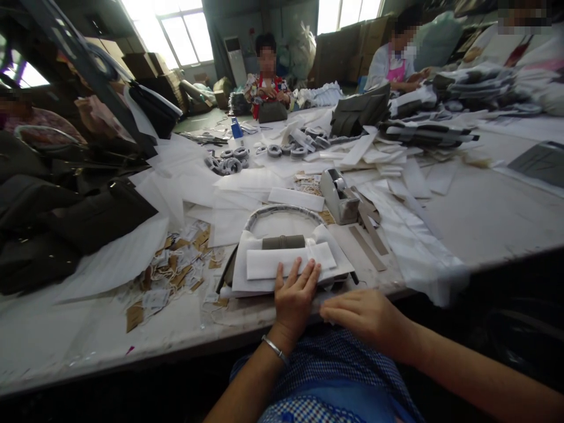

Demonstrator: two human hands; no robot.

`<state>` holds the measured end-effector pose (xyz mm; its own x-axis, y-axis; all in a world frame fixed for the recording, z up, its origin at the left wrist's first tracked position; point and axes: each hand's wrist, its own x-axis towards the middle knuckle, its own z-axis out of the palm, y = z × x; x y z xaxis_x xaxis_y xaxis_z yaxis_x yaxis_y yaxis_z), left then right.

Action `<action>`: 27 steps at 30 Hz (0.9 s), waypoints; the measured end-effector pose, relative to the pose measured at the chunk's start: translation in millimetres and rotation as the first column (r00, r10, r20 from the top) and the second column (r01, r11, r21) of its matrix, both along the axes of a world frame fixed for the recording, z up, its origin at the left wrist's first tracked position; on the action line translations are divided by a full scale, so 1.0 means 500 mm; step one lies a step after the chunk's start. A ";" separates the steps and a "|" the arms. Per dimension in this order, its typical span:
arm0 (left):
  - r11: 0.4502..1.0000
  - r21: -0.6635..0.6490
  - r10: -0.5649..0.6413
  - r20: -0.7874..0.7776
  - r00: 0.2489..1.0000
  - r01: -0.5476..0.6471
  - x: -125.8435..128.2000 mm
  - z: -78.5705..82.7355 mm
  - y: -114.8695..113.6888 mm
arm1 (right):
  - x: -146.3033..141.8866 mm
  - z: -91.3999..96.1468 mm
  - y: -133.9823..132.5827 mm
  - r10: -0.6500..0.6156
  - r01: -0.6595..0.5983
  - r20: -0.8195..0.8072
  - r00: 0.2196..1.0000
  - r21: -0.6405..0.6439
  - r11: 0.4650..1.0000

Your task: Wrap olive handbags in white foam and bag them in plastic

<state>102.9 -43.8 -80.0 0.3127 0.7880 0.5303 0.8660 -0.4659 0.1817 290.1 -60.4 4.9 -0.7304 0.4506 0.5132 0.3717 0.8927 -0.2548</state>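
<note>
A handbag (283, 241) lies on the table in front of me, its arched handle (285, 208) wrapped in pale film. White foam sheet covers most of the bag, and a folded foam strip (268, 264) lies across it. My left hand (294, 296) rests on this strip, palm down, fingers extended and slightly apart. Close to its right, at the table's front edge, is my right hand (363, 317), with its fingers pressed together. Whatever it may hold is hidden.
A tape dispenser (340, 197) stands beyond the bag, beside grey-brown strips (368, 247). Brown tags with strings (176, 258) are scattered to the left, near dark bags (70, 229). Foam sheets (409, 176) and tape rolls (274, 151) lie further back. A co-worker (267, 88) sits opposite.
</note>
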 end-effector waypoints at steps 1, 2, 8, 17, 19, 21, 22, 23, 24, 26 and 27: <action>1.000 0.010 -0.005 0.010 1.000 0.005 -0.001 -0.002 0.001 | -0.002 0.005 0.022 0.002 -0.002 0.019 1.000 -0.003 1.000; 1.000 0.022 -0.010 0.020 1.000 0.009 -0.001 -0.005 0.001 | -0.004 0.009 0.045 -0.006 0.006 0.032 0.999 -0.012 1.000; 0.998 0.064 -0.023 0.073 0.997 0.018 -0.001 -0.016 0.006 | -0.009 0.001 0.183 -0.146 0.150 0.043 0.988 -0.153 0.977; 0.993 0.096 -0.082 0.125 0.989 0.070 -0.009 -0.006 0.018 | -0.026 -0.054 0.265 -0.225 0.269 0.180 0.957 -0.276 0.923; 0.992 0.092 -0.099 0.120 0.988 0.088 -0.013 -0.001 0.020 | -0.029 -0.054 0.272 -0.182 0.233 0.193 0.964 -0.288 0.929; 0.993 0.085 -0.097 0.121 0.988 0.088 -0.018 0.003 0.022 | -0.032 -0.052 0.276 -0.139 0.197 0.203 0.969 -0.300 0.933; 0.993 0.084 -0.093 0.123 0.988 0.083 -0.020 0.004 0.023 | -0.032 -0.052 0.278 -0.122 0.182 0.206 0.971 -0.304 0.935; 0.993 0.089 -0.086 0.125 0.988 0.075 -0.021 0.005 0.023 | -0.033 -0.052 0.279 -0.111 0.173 0.207 0.972 -0.305 0.936; 0.993 0.098 -0.084 0.122 0.989 0.072 -0.022 0.004 0.024 | -0.033 -0.052 0.280 -0.106 0.168 0.208 0.972 -0.306 0.937; 0.989 0.125 -0.097 0.102 0.990 0.084 -0.023 0.002 0.025 | -0.035 -0.056 0.283 -0.110 0.171 0.204 0.973 -0.310 0.935; 0.986 0.140 -0.109 0.089 0.990 0.096 -0.022 0.001 0.025 | -0.036 -0.059 0.285 -0.115 0.175 0.200 0.973 -0.314 0.933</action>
